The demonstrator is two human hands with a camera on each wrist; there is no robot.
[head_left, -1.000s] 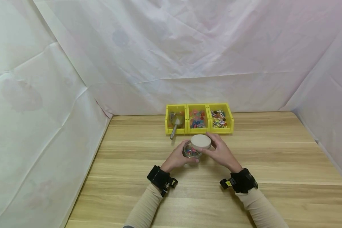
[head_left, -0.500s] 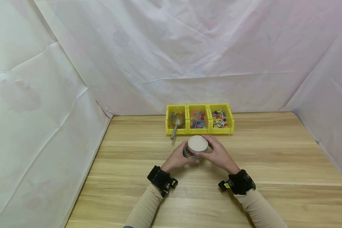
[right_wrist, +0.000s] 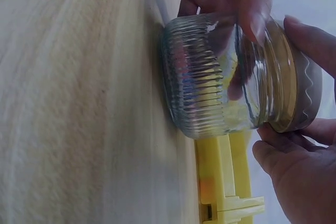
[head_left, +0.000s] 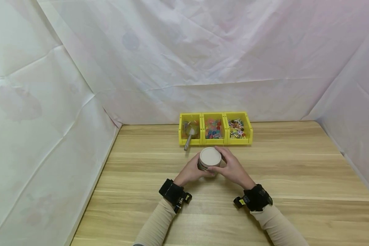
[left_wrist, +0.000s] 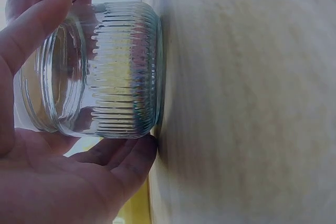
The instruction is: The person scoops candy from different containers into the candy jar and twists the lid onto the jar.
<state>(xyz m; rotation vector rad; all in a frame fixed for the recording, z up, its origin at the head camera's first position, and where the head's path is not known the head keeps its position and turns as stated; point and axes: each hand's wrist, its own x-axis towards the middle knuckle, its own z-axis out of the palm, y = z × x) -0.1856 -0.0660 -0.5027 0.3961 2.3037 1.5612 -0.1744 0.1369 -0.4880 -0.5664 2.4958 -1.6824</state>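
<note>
A ribbed clear glass jar (left_wrist: pixel 121 77) stands upright on the wooden table, with small colourful pieces at its bottom. My left hand (head_left: pixel 191 171) grips the jar from the left, thumb at the near side and fingers behind. Over the jar's mouth lies a round beige lid (head_left: pixel 210 156). My right hand (head_left: pixel 235 169) holds this lid by its edge, between thumb and fingers. In the right wrist view the lid's rim (right_wrist: pixel 307 90) sits at the jar's neck, right at the glass.
Behind the jar stands a row of three joined yellow bins (head_left: pixel 213 141) holding small colourful pieces. A scoop (head_left: pixel 188 140) leans out of the left bin, handle toward me. White cloth (head_left: pixel 203 61) hangs behind and at both sides of the wooden table (head_left: pixel 135 164).
My right hand has moved left and slightly down, bringing the lid from beside the jar's opening to over it. The left hand and the jar have stayed in place.
</note>
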